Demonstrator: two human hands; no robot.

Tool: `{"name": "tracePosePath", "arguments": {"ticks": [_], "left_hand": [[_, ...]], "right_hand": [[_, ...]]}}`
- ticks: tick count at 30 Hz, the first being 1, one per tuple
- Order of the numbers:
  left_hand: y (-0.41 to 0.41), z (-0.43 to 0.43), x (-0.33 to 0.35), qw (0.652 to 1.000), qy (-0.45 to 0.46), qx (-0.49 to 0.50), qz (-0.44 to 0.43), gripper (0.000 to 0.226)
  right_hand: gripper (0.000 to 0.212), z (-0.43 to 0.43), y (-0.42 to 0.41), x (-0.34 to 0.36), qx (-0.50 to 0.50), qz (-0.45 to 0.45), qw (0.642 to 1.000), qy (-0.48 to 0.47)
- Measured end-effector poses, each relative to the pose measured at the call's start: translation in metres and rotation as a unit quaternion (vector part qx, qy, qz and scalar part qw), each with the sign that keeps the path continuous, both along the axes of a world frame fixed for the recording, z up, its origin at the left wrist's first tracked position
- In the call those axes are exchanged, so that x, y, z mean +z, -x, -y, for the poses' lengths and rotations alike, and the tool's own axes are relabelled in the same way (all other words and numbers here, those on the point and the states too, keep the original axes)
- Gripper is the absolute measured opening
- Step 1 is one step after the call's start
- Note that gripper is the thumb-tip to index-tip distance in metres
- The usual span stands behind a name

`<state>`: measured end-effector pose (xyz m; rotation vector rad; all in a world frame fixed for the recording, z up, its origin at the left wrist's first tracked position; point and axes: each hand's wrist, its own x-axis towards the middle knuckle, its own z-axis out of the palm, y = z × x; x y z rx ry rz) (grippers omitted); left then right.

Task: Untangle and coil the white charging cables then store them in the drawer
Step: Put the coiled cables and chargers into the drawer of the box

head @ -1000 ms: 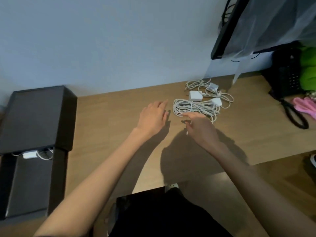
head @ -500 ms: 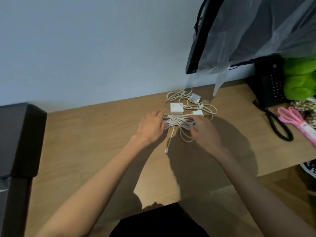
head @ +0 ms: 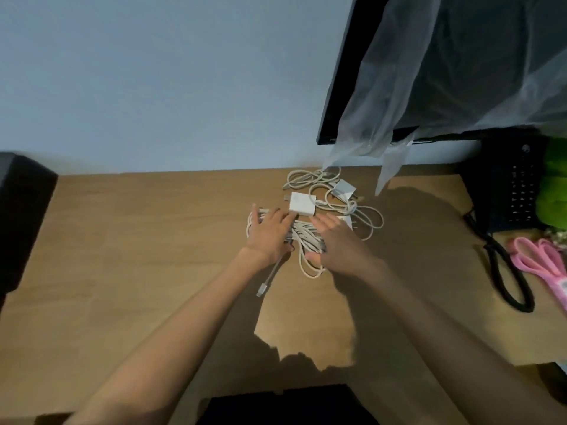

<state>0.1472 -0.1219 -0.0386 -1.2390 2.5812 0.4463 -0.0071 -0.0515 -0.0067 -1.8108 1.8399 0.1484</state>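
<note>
A bundle of white charging cable (head: 305, 237) lies on the wooden desk (head: 153, 240), gathered into long loops. My left hand (head: 270, 234) rests flat on the bundle's left end with fingers fairly straight. My right hand (head: 340, 243) grips its right part, thumb on the near side and fingers over the far side. One cable end with a plug (head: 261, 290) trails toward me from under the left hand. Behind the hands sit a white adapter (head: 302, 204), a second adapter (head: 345, 188) and more loose white cable (head: 313, 177). The drawer is out of view.
A black cabinet (head: 21, 222) stands at the desk's left edge. A monitor (head: 460, 72) draped in clear plastic hangs over the back right. A black phone (head: 509, 197) with its coiled cord (head: 503, 277), pink scissors (head: 540, 262) and a green soft item (head: 553, 185) fill the right side.
The view has swung right, so the open drawer left the frame. Both hands closed in on the cable bundle and squeezed its loops together; the plug end now trails toward me.
</note>
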Motion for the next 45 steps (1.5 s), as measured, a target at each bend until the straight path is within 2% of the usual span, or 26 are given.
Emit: {"name": "tracePosePath", "arguments": {"ticks": [3,6,9,12,15,21,26,33,39,45], "left_hand": [[0.003,-0.005,-0.002,0.998,-0.003,0.056,-0.02,0.061],[-0.002,-0.02,-0.007,0.995,0.015,0.091,-0.023,0.059],[-0.019,-0.039,-0.013,0.991,0.0,0.122,-0.053,0.066],[-0.041,-0.054,-0.015,0.984,-0.051,0.138,-0.104,0.083],[-0.055,-0.065,-0.017,0.979,-0.078,0.159,-0.102,0.096],[-0.057,-0.074,-0.026,0.971,-0.041,0.197,-0.129,0.077],[-0.049,-0.068,-0.02,0.98,-0.012,0.189,-0.06,0.061],[-0.05,-0.067,-0.004,0.981,0.005,0.19,0.05,0.059],[-0.09,-0.064,0.034,0.981,0.043,0.188,0.007,0.055],[-0.172,-0.06,0.072,0.97,0.096,0.217,-0.046,0.05]], "right_hand": [[0.079,0.008,0.006,-0.002,0.068,-0.021,0.997,-0.025],[0.074,0.007,0.004,-0.015,0.132,-0.046,0.99,-0.01],[0.073,-0.002,-0.006,-0.027,0.167,-0.066,0.983,0.041],[0.075,-0.007,-0.017,-0.033,0.193,-0.076,0.976,0.064],[0.066,-0.01,-0.021,-0.035,0.223,-0.085,0.968,0.082],[0.045,-0.002,-0.02,-0.037,0.282,-0.107,0.947,0.114],[0.035,0.004,-0.024,-0.035,0.257,-0.1,0.957,0.094],[0.02,0.004,-0.037,-0.027,0.215,-0.054,0.973,0.06],[0.022,0.017,-0.069,-0.004,0.199,-0.015,0.976,0.085],[0.019,0.032,-0.145,0.035,0.222,0.002,0.96,0.169]]}}
